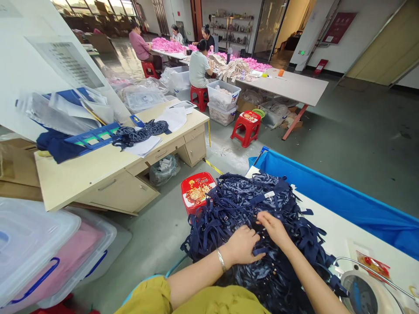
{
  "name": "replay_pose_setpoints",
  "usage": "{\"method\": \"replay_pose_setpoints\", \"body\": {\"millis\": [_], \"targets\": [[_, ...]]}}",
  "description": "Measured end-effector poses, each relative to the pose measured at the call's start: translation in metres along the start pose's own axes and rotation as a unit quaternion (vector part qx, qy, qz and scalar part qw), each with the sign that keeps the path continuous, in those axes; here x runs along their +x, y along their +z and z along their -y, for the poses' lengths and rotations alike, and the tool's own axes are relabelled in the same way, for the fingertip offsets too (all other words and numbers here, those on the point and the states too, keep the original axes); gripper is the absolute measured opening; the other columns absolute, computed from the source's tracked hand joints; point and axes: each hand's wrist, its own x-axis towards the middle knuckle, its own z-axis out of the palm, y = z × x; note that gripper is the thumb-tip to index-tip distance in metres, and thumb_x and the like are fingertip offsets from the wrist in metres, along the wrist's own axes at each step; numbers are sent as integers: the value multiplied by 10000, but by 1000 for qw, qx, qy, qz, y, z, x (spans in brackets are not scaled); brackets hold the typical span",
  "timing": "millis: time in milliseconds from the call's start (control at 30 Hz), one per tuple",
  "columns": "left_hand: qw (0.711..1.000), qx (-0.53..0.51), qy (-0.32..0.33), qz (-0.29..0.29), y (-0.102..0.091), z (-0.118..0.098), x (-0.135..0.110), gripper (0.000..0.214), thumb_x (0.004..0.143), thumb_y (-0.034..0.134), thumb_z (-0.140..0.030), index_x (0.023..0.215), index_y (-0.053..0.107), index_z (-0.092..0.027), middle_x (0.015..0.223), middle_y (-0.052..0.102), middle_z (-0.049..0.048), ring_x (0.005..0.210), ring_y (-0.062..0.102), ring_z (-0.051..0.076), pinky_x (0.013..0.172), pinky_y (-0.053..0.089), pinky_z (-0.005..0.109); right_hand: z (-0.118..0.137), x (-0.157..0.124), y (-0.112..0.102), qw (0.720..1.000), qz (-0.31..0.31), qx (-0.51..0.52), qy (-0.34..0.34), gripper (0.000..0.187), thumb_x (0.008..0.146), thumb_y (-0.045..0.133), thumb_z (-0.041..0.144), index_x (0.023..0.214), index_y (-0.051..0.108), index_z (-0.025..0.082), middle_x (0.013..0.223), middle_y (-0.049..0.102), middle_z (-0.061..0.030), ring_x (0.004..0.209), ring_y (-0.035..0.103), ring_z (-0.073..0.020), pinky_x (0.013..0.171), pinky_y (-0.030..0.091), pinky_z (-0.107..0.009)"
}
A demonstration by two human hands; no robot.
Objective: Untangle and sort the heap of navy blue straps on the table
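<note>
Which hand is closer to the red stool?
Left. The left hand lies on the navy pile, toward the red stool; the right hand is farther across the pile.

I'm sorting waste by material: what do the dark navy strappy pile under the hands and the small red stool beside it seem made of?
The dark navy strappy pile looks like soft matte fabric, faintly patterned; its straps hang limp and tangled. The small red stool is probably moulded plastic, glossy, with a printed picture on top.
</note>
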Motion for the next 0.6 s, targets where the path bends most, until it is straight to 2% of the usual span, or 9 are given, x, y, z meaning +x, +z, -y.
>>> {"method": "replay_pose_setpoints", "body": {"millis": [100, 200, 267, 333, 400, 467, 533, 600], "targets": [[1000, -13, -24, -2, 1, -2, -1, 455, 818, 529, -601, 959, 569, -171, 883, 633, 68, 855, 615, 237, 888, 439, 361, -3, 15, -4, 999, -42, 17, 18, 471, 998, 84, 399, 1065, 500, 188, 1029, 638, -91, 939, 625, -177, 832, 483, -281], [996, -22, -84, -22, 2, -1, 2, 578, 849, 474, -590, 1192, 467, -124, 1136, 600, 144, 1052, 584, 284, 907, 451, 385, -11, 21, -4, 999, -35, -6, 18, 399, 984, 176, 421, 986, 507, 199, 982, 639, -98, 971, 602, -227, 852, 457, -336], [989, -36, -141, -37, 2, 1, 7, 689, 871, 432, -573, 1351, 313, -94, 1348, 474, 203, 1185, 524, 298, 929, 455, 389, -16, 17, -1, 999, -10, -29, 18, 347, 973, 225, 411, 924, 503, 208, 918, 646, -93, 951, 606, -250, 809, 451, -347], [981, -52, -185, -37, 1, 3, 14, 743, 878, 402, -585, 1416, 233, -102, 1427, 401, 202, 1202, 524, 286, 924, 471, 370, -20, 8, 1, 998, 16, -50, 23, 310, 974, 241, 393, 932, 490, 213, 846, 655, -73, 888, 628, -243, 735, 444, -321], [977, -56, -204, -23, 1, 3, 19, 680, 875, 383, -613, 1350, 387, -126, 1312, 531, 166, 1073, 608, 278, 859, 505, 361, -23, -2, 0, 996, 37, -68, 35, 272, 982, 248, 369, 971, 477, 222, 775, 660, -39, 777, 650, -216, 646, 419, -281], [977, -43, -207, -14, 1, 0, 21, 614, 869, 370, -635, 1135, 582, -123, 1077, 639, 146, 924, 648, 290, 796, 521, 386, -25, -7, -3, 994, 51, -86, 50, 232, 981, 271, 340, 963, 475, 231, 695, 649, -11, 646, 645, -197, 559, 368, -254], [977, -29, -210, -17, 2, -3, 19, 599, 866, 366, -643, 948, 646, -120, 951, 640, 145, 853, 644, 297, 780, 518, 412, -26, -8, -5, 992, 61, -99, 55, 193, 964, 324, 306, 904, 491, 233, 656, 640, -5, 582, 634, -191, 512, 324, -241], [978, -18, -207, -24, 3, -5, 14, 594, 872, 365, -640, 906, 652, -121, 948, 626, 144, 860, 631, 296, 796, 510, 420, -24, -6, -4, 991, 67, -104, 45, 169, 936, 386, 287, 842, 516, 233, 680, 648, -15, 608, 640, -188, 513, 325, -233]]}}
